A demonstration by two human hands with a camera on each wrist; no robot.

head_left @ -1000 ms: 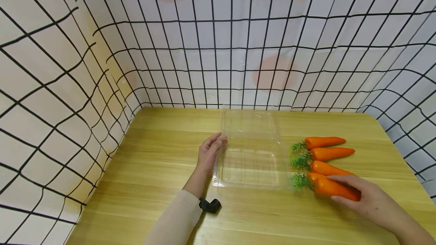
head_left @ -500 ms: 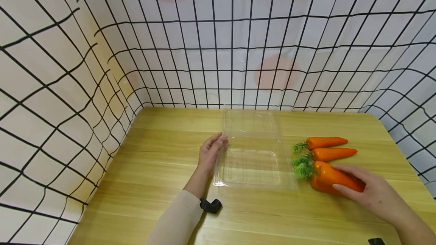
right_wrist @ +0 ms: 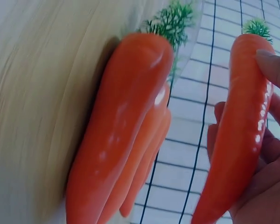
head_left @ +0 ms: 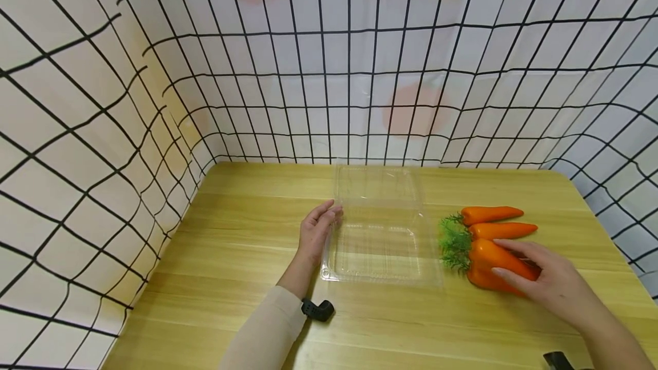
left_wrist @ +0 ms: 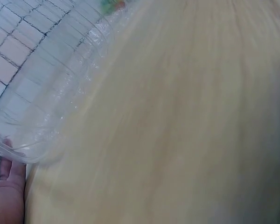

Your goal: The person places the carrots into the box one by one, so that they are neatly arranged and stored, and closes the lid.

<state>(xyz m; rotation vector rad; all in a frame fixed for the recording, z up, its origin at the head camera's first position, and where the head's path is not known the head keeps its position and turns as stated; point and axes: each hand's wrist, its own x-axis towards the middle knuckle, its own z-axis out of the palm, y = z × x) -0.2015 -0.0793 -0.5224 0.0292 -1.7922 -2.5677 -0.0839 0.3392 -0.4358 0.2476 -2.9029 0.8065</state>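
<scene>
Held carrot [head_left: 492,256]: shifted toward 12 o'clock since a second ago, along with the right hand [head_left: 550,281]; now overlapping its neighbours in the head view, yet raised apart from them in the right wrist view.
Right hand's grip: pinching that carrot between thumb and fingers, with leaves [right_wrist: 256,28] toward 9 o'clock and tip toward 4.
Other carrots [head_left: 505,232]: lying side by side on the table [head_left: 247,216]; two plain at 11 o'clock from the right hand, at least one more partly hidden under the held one.
Clear container [head_left: 377,253]: hinged open at 9 to 10 o'clock from the right hand, with halves at 12 and 6.
Left hand [head_left: 315,232]: resting with relaxed fingers against the container's 9 o'clock side.
Black wrist device [head_left: 317,310]: worn at 6 o'clock from the left hand, beside a pale sleeve [head_left: 267,330].
Gridded walls [head_left: 308,59]: standing beyond the table at 12 o'clock and round its sides.
</scene>
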